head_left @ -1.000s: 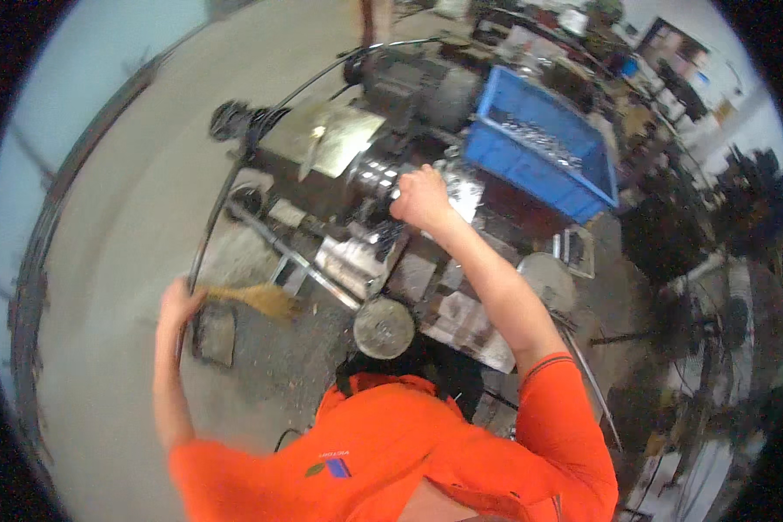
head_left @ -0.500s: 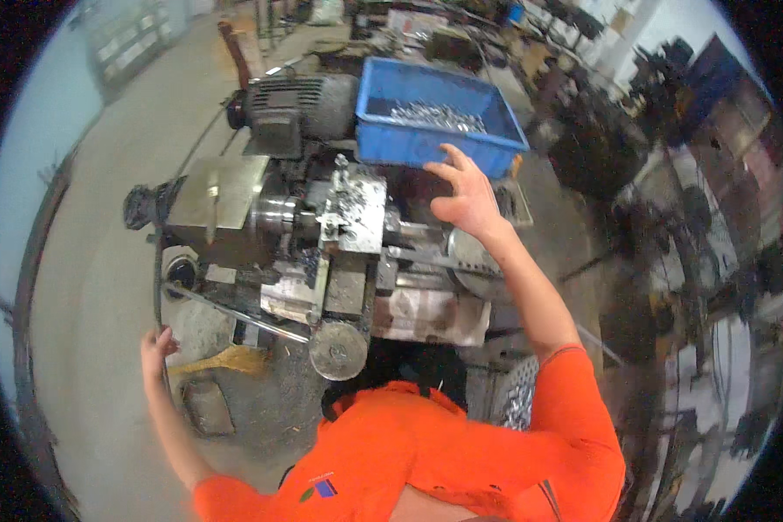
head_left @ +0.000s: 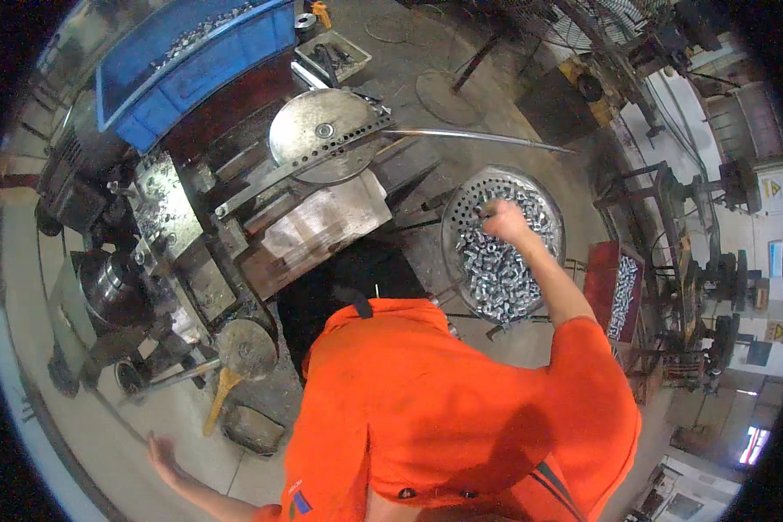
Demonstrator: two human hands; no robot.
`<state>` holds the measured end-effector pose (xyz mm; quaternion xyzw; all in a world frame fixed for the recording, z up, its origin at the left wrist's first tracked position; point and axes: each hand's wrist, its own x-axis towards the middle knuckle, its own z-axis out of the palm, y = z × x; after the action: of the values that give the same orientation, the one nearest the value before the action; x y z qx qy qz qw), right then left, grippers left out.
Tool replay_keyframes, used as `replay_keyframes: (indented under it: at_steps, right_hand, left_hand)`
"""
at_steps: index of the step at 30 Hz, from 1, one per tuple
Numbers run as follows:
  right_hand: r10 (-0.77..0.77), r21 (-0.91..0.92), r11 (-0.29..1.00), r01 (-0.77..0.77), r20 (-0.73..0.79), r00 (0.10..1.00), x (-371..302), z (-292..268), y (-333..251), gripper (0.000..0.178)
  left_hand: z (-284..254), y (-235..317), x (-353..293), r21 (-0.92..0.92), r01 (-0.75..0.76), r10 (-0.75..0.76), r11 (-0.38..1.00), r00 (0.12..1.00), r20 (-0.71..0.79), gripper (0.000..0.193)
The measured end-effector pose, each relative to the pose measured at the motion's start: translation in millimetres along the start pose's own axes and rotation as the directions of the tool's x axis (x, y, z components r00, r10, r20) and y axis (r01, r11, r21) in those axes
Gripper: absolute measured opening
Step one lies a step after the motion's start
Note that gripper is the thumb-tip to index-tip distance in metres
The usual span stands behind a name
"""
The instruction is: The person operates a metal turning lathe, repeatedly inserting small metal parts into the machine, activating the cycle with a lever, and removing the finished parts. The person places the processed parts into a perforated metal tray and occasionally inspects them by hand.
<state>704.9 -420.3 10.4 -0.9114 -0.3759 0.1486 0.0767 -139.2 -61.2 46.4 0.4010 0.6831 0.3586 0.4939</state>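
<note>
The right hand (head_left: 503, 219) is poising over parts (head_left: 500, 277) in a bowl (head_left: 455, 211), its grip unclear; the left hand (head_left: 162, 456) is hanging well apart, fingers spread.

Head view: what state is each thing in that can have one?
Right hand, fingers curled at the metal parts; grip unclear.
Left hand, open, out to the side.
Perforated basin, heaped with metal parts, some wall bare.
Blue bin, open-topped, holding metal pieces.
Red bin, holding metal pieces.
Pale tray, holding dark items.
</note>
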Motion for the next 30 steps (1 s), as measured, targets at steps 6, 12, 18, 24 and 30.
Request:
replay_keyframes:
  at_steps: [6,12,18,24,30]
  right_hand:
    - [0.05,-0.236,0.97,-0.058,-0.042,0.998,7.9,32.0,3.8,0.028]
    - [0.025,-0.29,0.955,-0.061,-0.127,0.992,7.7,34.9,-25.3,0.022]
    - [0.032,-0.324,0.946,-0.015,0.045,0.998,14.1,34.0,-17.8,0.031]
    - [0.068,-0.44,0.898,-0.019,0.097,0.993,9.5,21.0,-39.3,0.031]
    - [0.013,0.058,0.998,-0.001,-0.212,0.977,16.4,23.6,-25.1,0.027]
  left_hand:
    - [6.6,15.5,-22.3,-0.039,0.054,-0.055,0.998,0.998,-0.03,0.051]
    - [0.9,8.8,-17.5,0.022,-0.012,0.013,1.0,0.999,-0.032,0.042]
    - [1.6,6.9,-14.2,-0.023,-0.011,0.011,1.0,1.0,-0.015,0.039]
    - [13.8,15.7,-22.3,0.006,-0.018,0.018,1.0,0.999,-0.034,0.04]
    - [-0.5,3.2,-13.3,-0.023,-0.032,0.033,0.999,0.999,0.021,0.046]
